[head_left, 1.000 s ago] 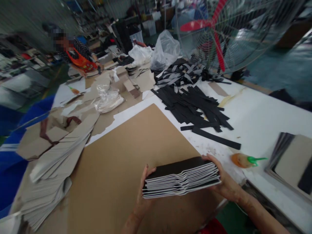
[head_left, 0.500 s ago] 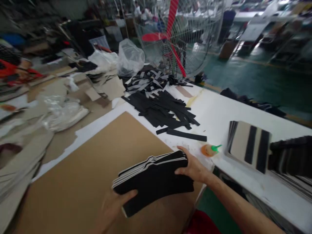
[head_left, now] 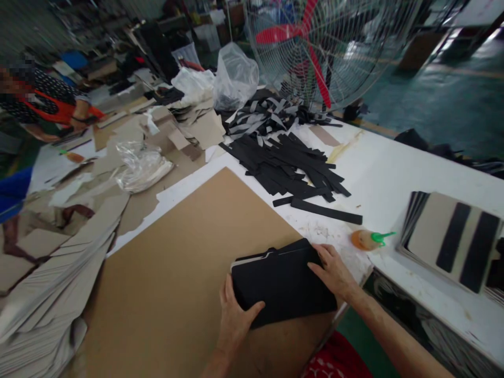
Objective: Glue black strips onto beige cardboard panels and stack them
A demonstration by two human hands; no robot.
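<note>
A stack of black panels with pale edges (head_left: pixel 287 286) lies at the near right part of a large brown board (head_left: pixel 177 262). My left hand (head_left: pixel 236 315) grips its left end, thumb on the top face and fingers along the far edge. At the right end, my right hand (head_left: pixel 333 270) holds the stack's upper corner, its thumb on the black face. The panels' undersides are hidden. Just beyond my right hand lies an orange glue bottle with a green nozzle (head_left: pixel 366 240).
Black strips (head_left: pixel 291 163) are heaped past the board. Beige panels with black bands (head_left: pixel 444 236) are stacked at right. Cardboard sheets (head_left: pixel 74 283) and a plastic bag (head_left: pixel 142 168) lie at left. A large fan (head_left: pixel 307 37) stands behind the table; a person (head_left: pixel 51 100) is at far left.
The black stack has been lowered and its panels sit closer together, with fewer pale edges showing. My left hand has moved up along its left end. The view has shifted left.
</note>
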